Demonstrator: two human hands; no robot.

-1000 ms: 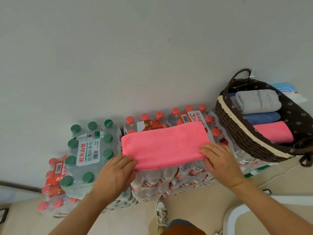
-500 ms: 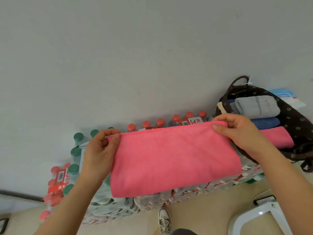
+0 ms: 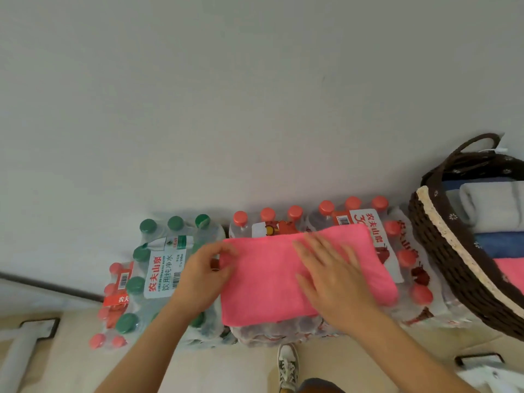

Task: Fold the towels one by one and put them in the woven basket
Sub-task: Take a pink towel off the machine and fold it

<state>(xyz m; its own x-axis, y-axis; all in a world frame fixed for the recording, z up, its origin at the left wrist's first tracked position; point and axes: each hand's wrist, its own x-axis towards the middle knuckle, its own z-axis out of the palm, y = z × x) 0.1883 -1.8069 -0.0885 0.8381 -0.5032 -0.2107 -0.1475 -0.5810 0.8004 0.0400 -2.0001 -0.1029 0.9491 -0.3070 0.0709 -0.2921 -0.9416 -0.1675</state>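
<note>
Now, looking down from the head camera, we press our right hand (image 3: 337, 279) flat, fingers spread, on the folded pink towel (image 3: 263, 285), which lies atop the red-capped water bottle packs (image 3: 408, 259). Our left hand (image 3: 204, 276) touches its left edge; blur hides any pinch. Just right, the woven basket (image 3: 442, 256) holds a grey towel (image 3: 493, 205) and a blue towel (image 3: 499, 243).

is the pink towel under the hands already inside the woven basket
No, the pink towel lies flat on the bottle packs beside the woven basket, with the right hand spread on top of it.
</note>
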